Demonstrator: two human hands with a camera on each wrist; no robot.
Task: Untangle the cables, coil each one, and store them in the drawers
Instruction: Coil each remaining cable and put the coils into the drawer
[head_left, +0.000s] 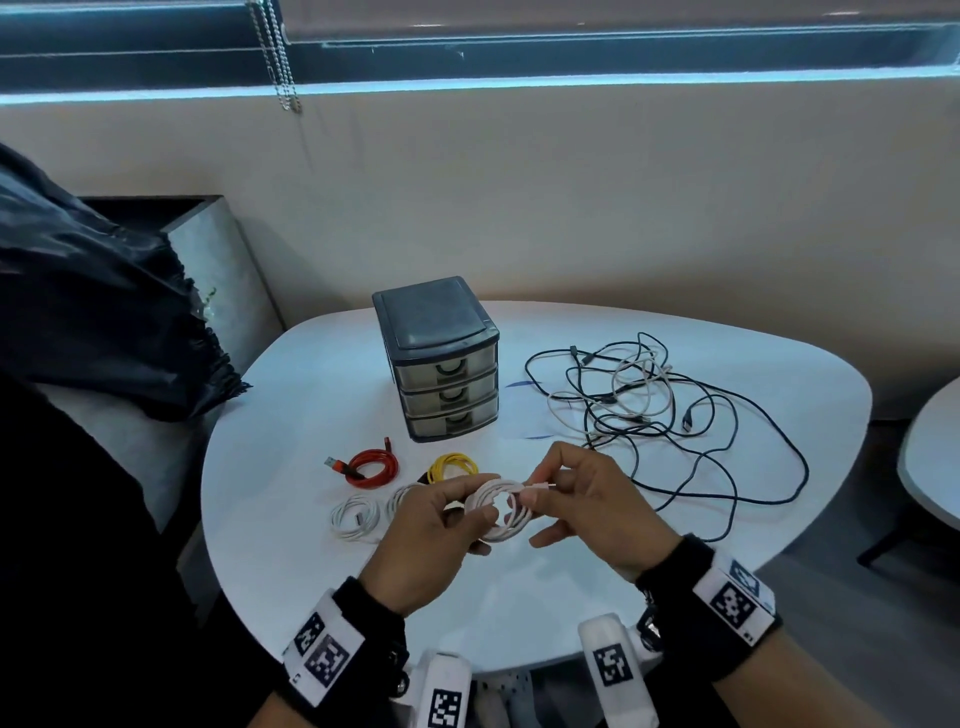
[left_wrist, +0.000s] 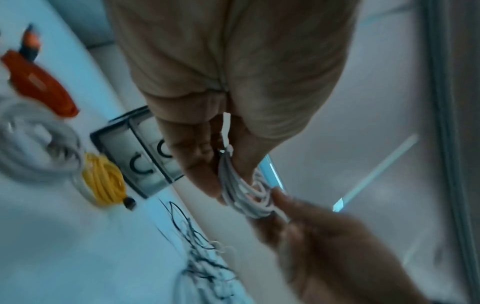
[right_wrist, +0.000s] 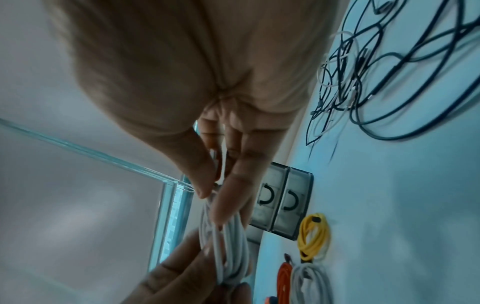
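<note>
Right now your left hand is gripping a white cable coil above the table, while your right hand is pinching that cable's plug end against it. Behind them, red, yellow and two white coils are lying before the closed drawer unit; the tangled cables are sprawling to its right.

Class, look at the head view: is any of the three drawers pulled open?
No: all three fronts of the drawer unit sit flush and closed, while both hands hold a white coiled cable in front of it.
</note>
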